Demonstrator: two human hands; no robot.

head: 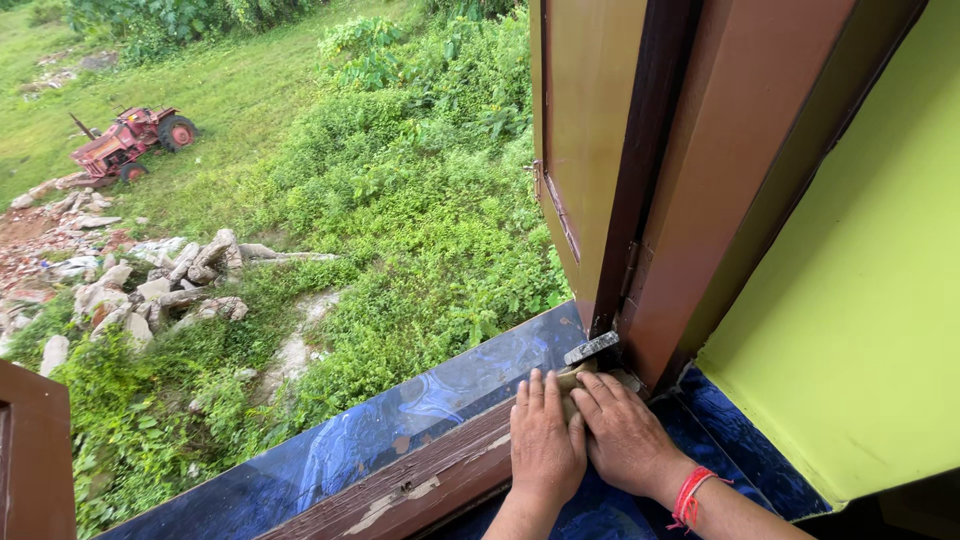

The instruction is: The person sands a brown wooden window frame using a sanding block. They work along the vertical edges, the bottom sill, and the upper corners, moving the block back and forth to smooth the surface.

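Sandpaper, a small tan piece, lies pressed on the brown wooden window sill, right at the foot of the window frame post and just below a metal hinge. Both hands lie flat on it, side by side and touching: the left hand covers its near part, and the right hand, with a red thread bracelet on the wrist, presses beside it. Fingers are stretched out, not curled around anything; the paper is held down by the palms alone. An open shutter hangs outward above. Beyond the blue marbled ledge the ground drops away to green bushes, rubble and a red tractor. With no real grip, the paper could slip off over the ledge, and knuckles could scrape the hinge's edge.
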